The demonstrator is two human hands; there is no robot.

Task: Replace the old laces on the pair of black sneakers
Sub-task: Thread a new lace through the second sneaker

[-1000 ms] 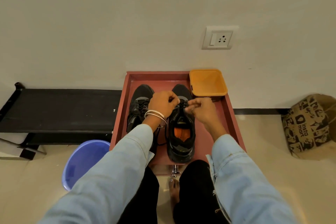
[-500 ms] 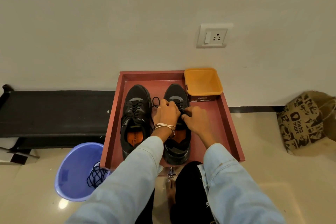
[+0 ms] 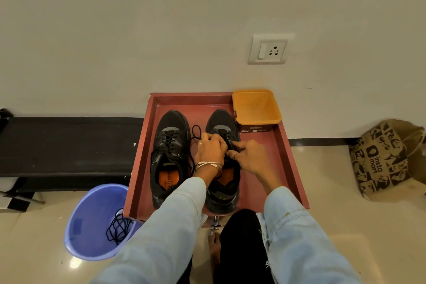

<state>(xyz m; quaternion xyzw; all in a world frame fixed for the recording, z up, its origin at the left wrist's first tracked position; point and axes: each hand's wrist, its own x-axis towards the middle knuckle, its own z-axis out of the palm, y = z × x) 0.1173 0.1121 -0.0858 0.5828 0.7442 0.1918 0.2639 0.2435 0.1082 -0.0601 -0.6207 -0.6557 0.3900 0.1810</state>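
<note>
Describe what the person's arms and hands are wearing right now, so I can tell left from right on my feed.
Both arms are in light blue denim sleeves with stitched cuffs. The left hand has several thin metal bangles at the wrist and a ring on one finger. The right hand also shows a ring, but its wrist is bare. The right sleeve has a small brownish spot near the cuff.
</note>
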